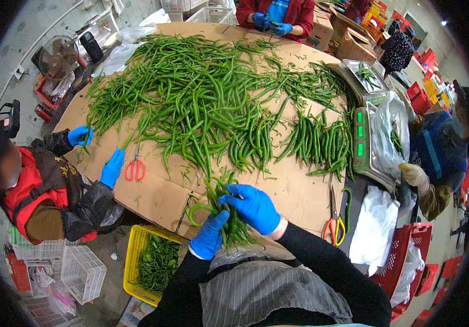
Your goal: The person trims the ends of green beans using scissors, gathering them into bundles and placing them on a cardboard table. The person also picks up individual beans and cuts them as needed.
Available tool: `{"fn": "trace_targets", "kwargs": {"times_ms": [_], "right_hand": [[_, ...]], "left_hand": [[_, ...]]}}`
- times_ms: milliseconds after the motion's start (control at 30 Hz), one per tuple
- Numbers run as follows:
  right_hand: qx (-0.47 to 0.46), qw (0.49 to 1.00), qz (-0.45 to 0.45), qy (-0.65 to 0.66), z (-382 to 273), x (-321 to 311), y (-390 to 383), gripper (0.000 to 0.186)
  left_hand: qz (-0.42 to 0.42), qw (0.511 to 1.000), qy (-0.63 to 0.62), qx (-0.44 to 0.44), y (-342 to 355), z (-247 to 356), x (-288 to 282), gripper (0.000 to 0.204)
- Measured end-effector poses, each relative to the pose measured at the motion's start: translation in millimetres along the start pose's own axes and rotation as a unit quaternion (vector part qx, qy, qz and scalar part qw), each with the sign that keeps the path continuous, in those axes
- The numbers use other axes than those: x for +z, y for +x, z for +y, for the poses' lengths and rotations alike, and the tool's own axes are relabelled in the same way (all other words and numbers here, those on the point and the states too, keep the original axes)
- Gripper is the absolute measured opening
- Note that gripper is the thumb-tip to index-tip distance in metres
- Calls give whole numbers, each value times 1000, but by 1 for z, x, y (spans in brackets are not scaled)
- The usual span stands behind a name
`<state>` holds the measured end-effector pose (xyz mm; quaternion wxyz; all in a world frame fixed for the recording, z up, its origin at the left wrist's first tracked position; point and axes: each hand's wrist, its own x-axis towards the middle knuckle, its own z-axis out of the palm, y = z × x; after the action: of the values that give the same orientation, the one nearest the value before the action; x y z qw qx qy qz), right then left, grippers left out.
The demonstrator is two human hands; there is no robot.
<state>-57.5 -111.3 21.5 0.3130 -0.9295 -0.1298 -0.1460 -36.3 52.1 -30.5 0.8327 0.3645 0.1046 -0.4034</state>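
My left hand (pixel 210 235) and my right hand (pixel 253 207), both in blue gloves, close around a bunch of long green chili peppers (pixel 233 226) at the near edge of a cardboard-covered table (pixel 158 196). The left hand grips the bunch from below, the right hand presses on it from above. One pepper curls out to the left of the bunch. A big heap of loose green peppers (pixel 202 92) spreads over the cardboard beyond my hands.
Red-handled scissors (pixel 135 169) lie by a co-worker's blue-gloved hand (pixel 112 168) at left. Orange scissors (pixel 334 226) lie at right near white bags (pixel 373 229). A scale (pixel 366 131) stands at right. A yellow crate (pixel 139 245) of peppers sits below the table.
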Motion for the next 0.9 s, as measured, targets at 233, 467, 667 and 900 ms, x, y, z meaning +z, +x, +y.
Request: {"fn": "trace_targets", "kwargs": {"times_ms": [233, 467, 667, 900], "right_hand": [[77, 978, 110, 160, 53, 30, 38, 34], [240, 958, 1, -158, 168, 83, 148, 16], [266, 960, -53, -75, 152, 55, 107, 19], [356, 919, 67, 156, 107, 21, 4, 21]], "left_hand": [[1, 993, 107, 53, 8, 0, -29, 48], [-45, 990, 86, 106, 2, 12, -12, 49], [34, 982, 120, 142, -8, 16, -25, 49], [48, 981, 97, 159, 4, 15, -25, 43]]}}
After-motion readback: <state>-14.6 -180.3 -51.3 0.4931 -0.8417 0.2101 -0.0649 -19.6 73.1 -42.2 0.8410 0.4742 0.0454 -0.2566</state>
